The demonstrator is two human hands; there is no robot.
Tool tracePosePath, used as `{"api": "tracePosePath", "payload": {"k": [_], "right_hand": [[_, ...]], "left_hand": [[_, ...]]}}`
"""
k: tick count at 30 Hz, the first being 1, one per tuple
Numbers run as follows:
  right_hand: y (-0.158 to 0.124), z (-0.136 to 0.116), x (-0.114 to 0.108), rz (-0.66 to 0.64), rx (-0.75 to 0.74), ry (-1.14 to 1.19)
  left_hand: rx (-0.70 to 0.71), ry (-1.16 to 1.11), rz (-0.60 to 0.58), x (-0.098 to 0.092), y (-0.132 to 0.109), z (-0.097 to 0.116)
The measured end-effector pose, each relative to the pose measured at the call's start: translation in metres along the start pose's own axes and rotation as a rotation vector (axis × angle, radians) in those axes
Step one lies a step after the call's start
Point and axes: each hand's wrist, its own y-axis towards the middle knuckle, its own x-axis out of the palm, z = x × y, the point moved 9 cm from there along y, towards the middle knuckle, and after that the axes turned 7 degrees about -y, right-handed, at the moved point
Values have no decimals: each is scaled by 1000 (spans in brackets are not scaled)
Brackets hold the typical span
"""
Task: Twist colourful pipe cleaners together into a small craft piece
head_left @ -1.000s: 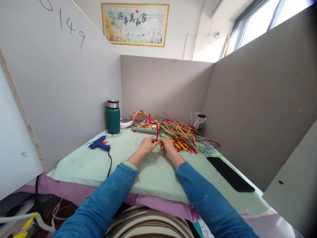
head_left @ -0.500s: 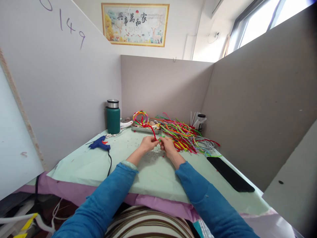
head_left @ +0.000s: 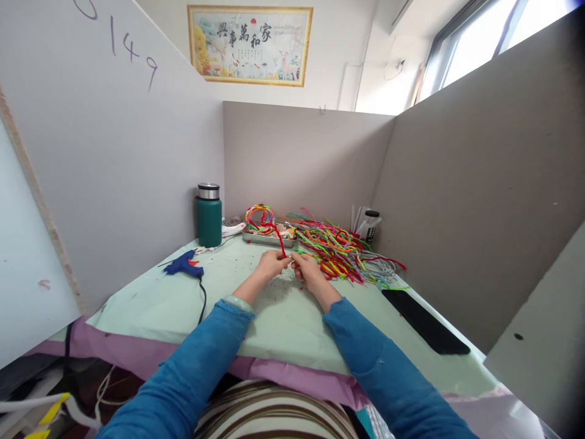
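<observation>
Both of my hands meet over the middle of the green table cover (head_left: 150, 305). My left hand (head_left: 272, 266) pinches a red pipe cleaner (head_left: 276, 235) whose free end rises up and back toward the tray. My right hand (head_left: 307, 270) is closed right beside it, fingertips touching the same piece where a green pipe cleaner (head_left: 299, 251) pokes out. A big loose heap of coloured pipe cleaners (head_left: 340, 247) lies just behind my right hand.
A metal tray (head_left: 267, 239) with a coiled multicolour ring (head_left: 259, 216) sits at the back. A green flask (head_left: 209, 216) stands back left, a blue glue gun (head_left: 183, 264) with its cord lies left. A black phone (head_left: 425, 320) lies right. Partition walls close three sides.
The red pipe cleaner's free end has dropped from upright to slanting back toward the tray. My hands stay together, shifted only slightly.
</observation>
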Motion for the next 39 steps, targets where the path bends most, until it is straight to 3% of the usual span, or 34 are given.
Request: {"api": "tracePosePath", "payload": {"k": [12, 39], "right_hand": [[4, 9, 0, 2, 40, -30], [0, 1, 1, 27, 15, 25]], "left_hand": [[21, 49, 40, 1, 5, -5], [52, 36, 97, -4, 7, -7]]}}
